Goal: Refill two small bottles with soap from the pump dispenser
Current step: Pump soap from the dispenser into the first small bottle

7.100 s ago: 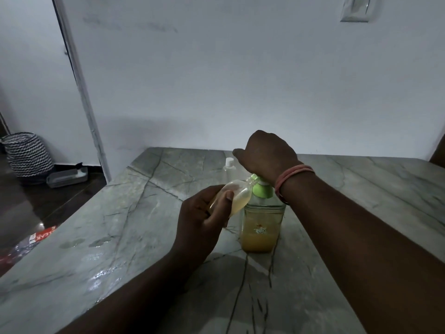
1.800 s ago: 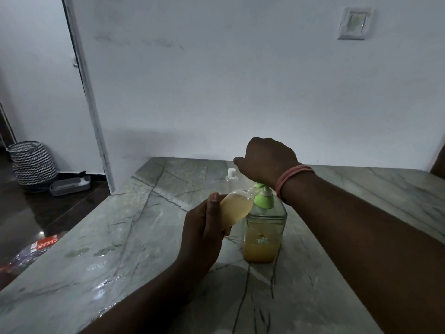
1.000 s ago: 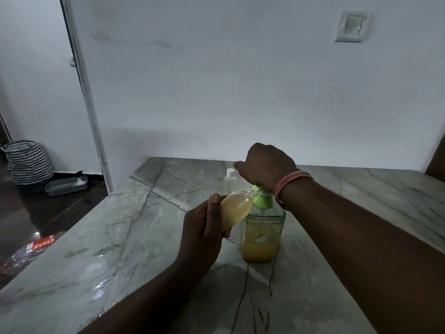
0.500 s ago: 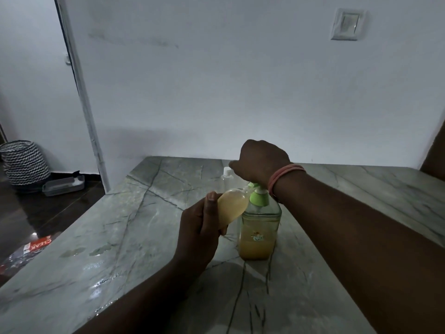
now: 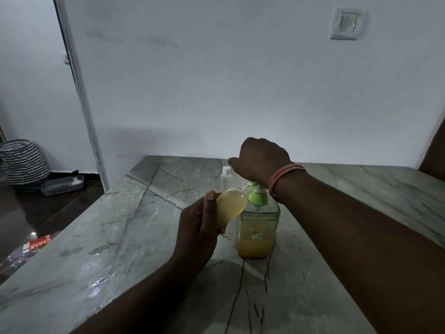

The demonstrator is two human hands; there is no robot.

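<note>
A clear pump dispenser (image 5: 258,227) with a green pump head and orange soap in its lower part stands on the marble table (image 5: 134,232). My right hand (image 5: 261,160) rests on top of the pump head, fingers curled over it. My left hand (image 5: 199,227) grips a small clear bottle (image 5: 230,203), nearly full of orange soap, tilted with its mouth at the pump's spout. A second small clear bottle (image 5: 226,174) with a white cap stands behind the dispenser, partly hidden by my right hand.
The white wall rises right behind the table, with a switch plate (image 5: 345,24) high on the right. On the dark floor at left are a zigzag-patterned basket (image 5: 22,161), a flat grey tray (image 5: 61,185) and a red packet (image 5: 36,244). Wet patches (image 5: 84,250) mark the table's left side.
My right hand has risen slightly with the pump head since a second ago. The small bottle in my left hand holds more soap than seven seconds ago.
</note>
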